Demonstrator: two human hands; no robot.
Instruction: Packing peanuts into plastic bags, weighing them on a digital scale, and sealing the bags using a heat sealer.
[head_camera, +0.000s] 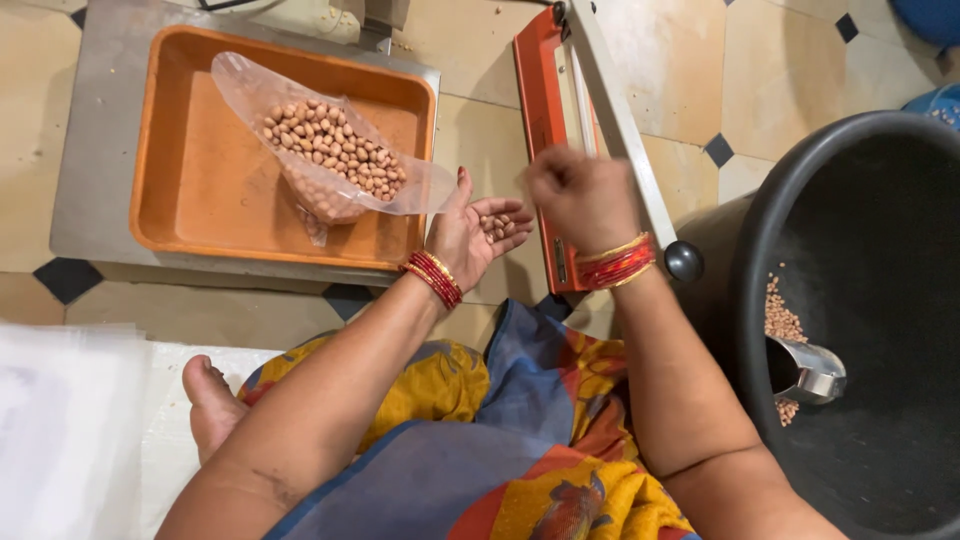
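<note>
Tiled floor carries an orange tray (180, 200) with a clear peanut bag (330, 150); left hand (475, 232) cups loose peanuts (498, 226), right hand (580, 195), blurred, seems fisted.

We're sat on the tiled floor here. Our left hand (478, 232) is palm up, cupping a few peanuts (499, 225), with its fingers right at the mouth of a clear plastic bag (325, 150) that's part full of more nuts. That bag lies in an orange tray (180, 190) on a grey metal platform (95, 150). Our right hand (580, 195) is a bit blurry, bunched up over the red bag sealer (545, 110), whose arm is raised. To the right, a big black tub (880, 200) has a steel scoop (805, 370) and some peanuts in it.
</note>
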